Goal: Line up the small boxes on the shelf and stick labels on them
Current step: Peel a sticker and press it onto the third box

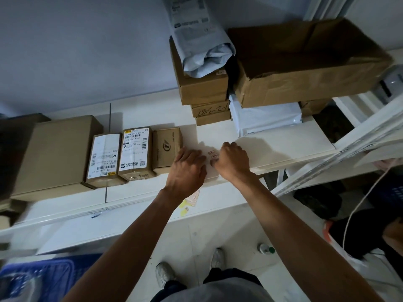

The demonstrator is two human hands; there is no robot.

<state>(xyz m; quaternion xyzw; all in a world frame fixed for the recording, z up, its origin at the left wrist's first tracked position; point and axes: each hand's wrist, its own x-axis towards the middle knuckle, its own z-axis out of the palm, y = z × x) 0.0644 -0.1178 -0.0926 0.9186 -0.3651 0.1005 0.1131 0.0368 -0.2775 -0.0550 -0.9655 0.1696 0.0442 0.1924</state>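
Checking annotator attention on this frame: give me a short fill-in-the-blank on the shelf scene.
1. The number of small boxes lined up left of the left hand is ____.
2. The box with the yellow-topped label sits ____ in that row.
3. The small labels lie on the shelf between the two ____.

Missing words: three; in the middle; hands

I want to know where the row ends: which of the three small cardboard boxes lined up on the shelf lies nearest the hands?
The plain brown box with the printed logo, rightmost in the row; unlike the other two it bears no white shipping label, and the left hand lies against it.
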